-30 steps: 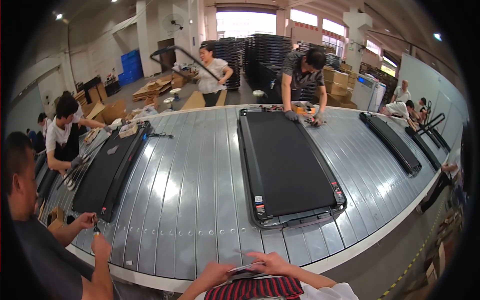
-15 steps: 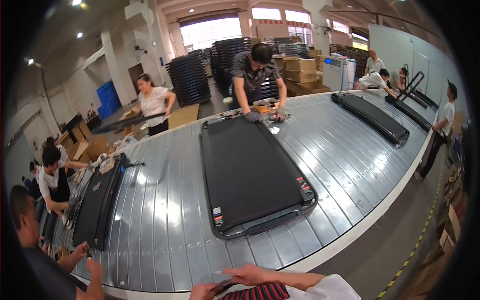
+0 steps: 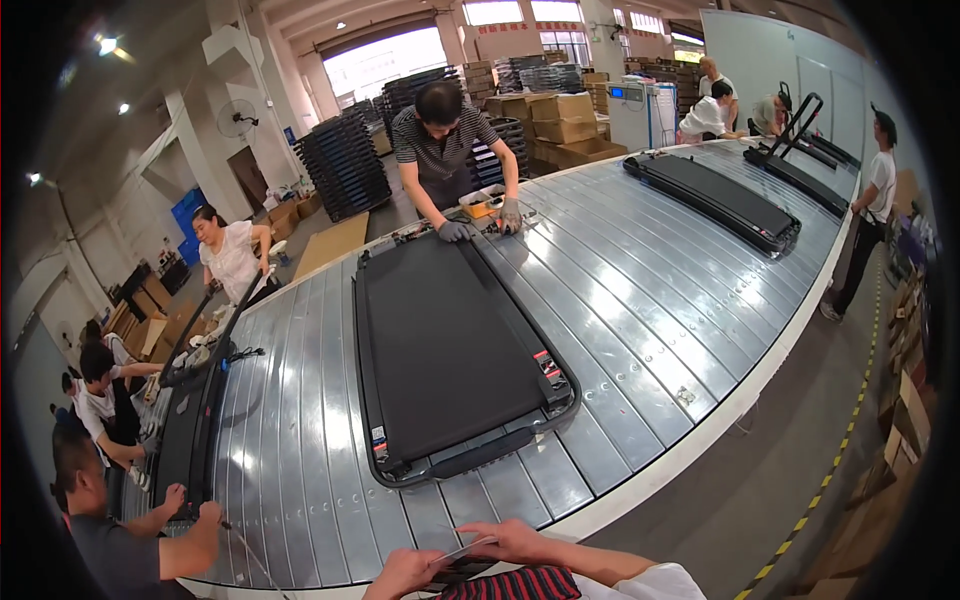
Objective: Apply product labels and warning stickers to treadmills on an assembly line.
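At the near edge of the slatted conveyor surface, the left hand and right hand hold a thin flat card, fingers clamped on its ends; the treadmill deck lies just beyond, awaiting a forward reach.

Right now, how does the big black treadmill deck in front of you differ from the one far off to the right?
The near treadmill deck lies flat with nothing raised; the far treadmill deck has upright bars standing just past its far end. A person's gloved hands touch the near one; nobody touches the far one. Both are black, on the slatted conveyor.
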A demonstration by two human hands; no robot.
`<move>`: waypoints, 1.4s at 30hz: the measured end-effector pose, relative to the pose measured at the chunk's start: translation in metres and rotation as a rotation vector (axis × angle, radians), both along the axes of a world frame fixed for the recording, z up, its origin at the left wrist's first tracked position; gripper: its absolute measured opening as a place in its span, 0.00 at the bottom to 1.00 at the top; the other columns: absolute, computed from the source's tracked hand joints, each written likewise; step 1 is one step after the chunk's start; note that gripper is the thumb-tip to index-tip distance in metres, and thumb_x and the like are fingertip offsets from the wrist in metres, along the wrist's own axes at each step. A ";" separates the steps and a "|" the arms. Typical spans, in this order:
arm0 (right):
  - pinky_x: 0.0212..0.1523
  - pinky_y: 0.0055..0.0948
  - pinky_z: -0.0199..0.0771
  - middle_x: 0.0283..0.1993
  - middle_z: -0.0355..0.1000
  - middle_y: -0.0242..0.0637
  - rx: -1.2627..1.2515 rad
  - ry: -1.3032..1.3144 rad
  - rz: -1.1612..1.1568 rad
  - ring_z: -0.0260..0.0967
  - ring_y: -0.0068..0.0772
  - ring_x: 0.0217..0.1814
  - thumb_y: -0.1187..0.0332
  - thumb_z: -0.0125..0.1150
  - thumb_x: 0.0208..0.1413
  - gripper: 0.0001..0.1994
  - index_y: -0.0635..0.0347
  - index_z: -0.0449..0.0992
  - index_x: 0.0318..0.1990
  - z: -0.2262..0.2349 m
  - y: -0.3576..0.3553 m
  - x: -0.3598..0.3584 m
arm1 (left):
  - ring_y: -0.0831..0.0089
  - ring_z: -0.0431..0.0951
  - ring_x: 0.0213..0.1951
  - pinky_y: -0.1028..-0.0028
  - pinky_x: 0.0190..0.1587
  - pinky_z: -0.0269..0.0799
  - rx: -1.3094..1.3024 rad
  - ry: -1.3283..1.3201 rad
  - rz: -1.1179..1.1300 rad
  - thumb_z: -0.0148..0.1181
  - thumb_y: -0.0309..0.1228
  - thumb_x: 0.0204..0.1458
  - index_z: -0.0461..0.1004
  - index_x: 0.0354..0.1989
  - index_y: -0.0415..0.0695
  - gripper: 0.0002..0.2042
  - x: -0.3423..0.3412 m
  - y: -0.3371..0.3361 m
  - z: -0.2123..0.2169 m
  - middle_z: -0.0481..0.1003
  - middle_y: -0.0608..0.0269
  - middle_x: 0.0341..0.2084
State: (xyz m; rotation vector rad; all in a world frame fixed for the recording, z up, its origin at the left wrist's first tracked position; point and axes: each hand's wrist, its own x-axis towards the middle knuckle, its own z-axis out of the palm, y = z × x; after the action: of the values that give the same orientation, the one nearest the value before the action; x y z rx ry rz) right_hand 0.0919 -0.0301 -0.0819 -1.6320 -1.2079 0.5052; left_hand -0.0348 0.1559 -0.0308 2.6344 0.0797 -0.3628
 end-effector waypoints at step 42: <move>0.30 0.39 0.69 0.29 0.71 0.42 -0.173 -0.132 0.128 0.68 0.51 0.30 0.62 0.54 0.49 0.22 0.42 0.61 0.54 0.013 0.116 -0.069 | 0.53 0.72 0.25 0.62 0.26 0.68 -0.131 -0.172 0.172 0.52 0.41 0.48 0.74 0.31 0.52 0.09 -0.094 0.102 -0.044 0.73 0.56 0.20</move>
State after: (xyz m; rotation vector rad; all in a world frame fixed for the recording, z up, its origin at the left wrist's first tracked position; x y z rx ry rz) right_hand 0.0233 0.0862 -0.0688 -1.7642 -1.4059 0.6036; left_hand -0.1291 0.2580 -0.0751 2.4947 0.2164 -0.0803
